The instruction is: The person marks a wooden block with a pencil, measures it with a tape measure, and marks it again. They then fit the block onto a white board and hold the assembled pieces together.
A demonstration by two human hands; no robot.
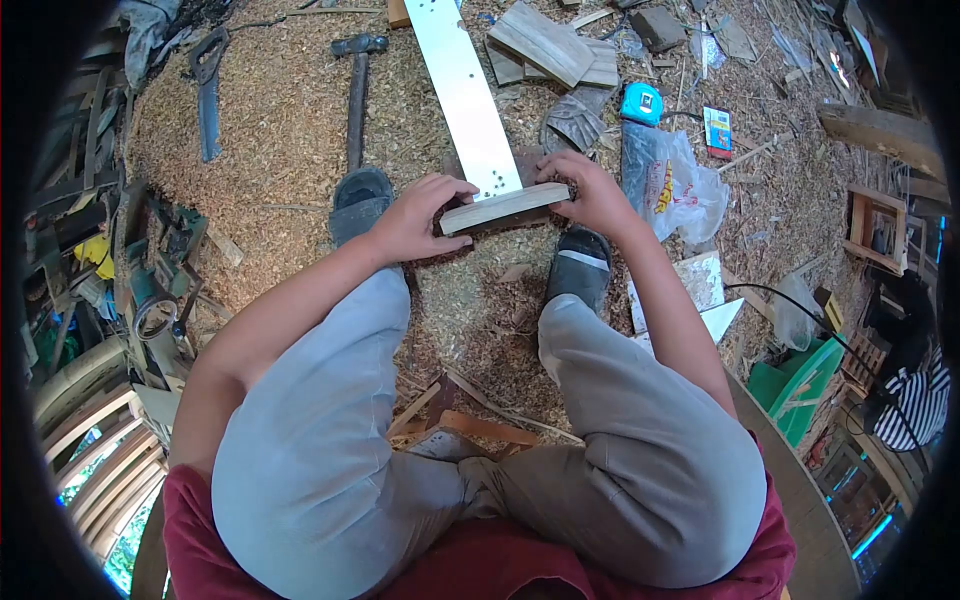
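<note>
A short wooden board [505,208] lies crosswise between my hands, its pale edge facing up. My left hand [420,215] grips the board's left end, thumb on the near side and fingers on the far side. At the other end, my right hand [590,195] is closed around the corner, thumb below and fingers over the top. Just beyond it, a long white board [460,90] with small dark marks runs away from me, its near end meeting the wooden board in this view. My sandalled feet are on either side.
Sawdust covers the ground. A hammer [356,100] and a handsaw [208,95] lie at the left. On the right are wood offcuts [545,45], a blue tape measure [641,103], a plastic bag [685,190] and a green container [795,390]. Scrap wood lines both sides.
</note>
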